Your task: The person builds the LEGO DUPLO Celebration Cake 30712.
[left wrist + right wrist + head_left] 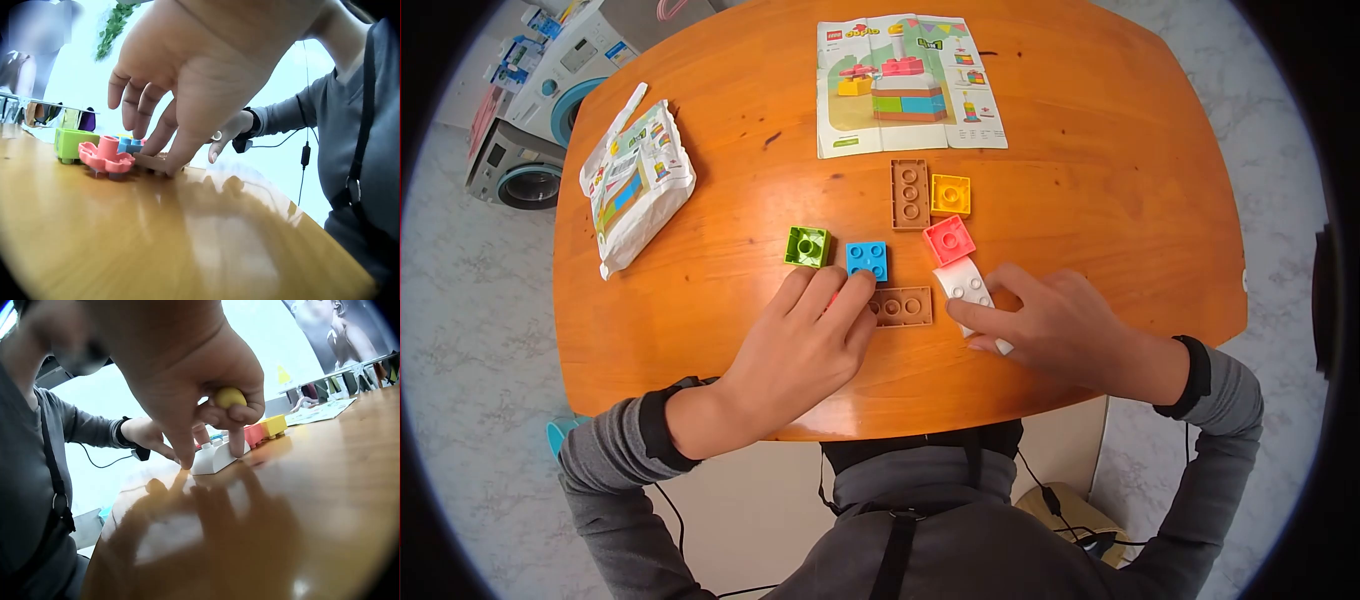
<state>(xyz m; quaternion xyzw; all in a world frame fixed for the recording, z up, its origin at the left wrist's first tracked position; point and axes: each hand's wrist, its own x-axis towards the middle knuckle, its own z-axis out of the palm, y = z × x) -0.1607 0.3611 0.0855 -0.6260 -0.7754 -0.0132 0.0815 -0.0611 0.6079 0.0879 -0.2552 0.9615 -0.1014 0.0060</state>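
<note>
L hand (pixel 800 338): thumb and index finger apart, one brown brick (pixel 908 307) pinched btwn them at its left end, toward the desk's (pixel 1100 130) near edge. Contact is partly hidden by the knuckles, so the grip there is probable, not certain. Pink flower piece (pixel 107 156) sits just beside, on the left-edge side; blue brick (pixel 867 261) lies just beyond, studs up; green brick (pixel 807 246) is farther left, hollow side up.

R hand (pixel 1060 320): thumb and a finger clamped on opposite sides of the white brick (pixel 967 288), studs up, right of the brown one. Other fingers curl round a yellow round piece (pixel 230 398); exact type n/k. Pink square brick (pixel 950 240) adjoins the white brick's far end, w/ yellow brick (pixel 951 195) and second brown brick (pixel 910 194) beyond, toward the far edge.

Risks (judged): opening the R fingers too wide could drop the round piece, which may roll to the desk's right edge. Pushing the white brick fwd could shove the pink and yellow ones askew. Low L knuckles could knock the flower piece over; a one-end pinch could let the brown brick swivel.
</note>
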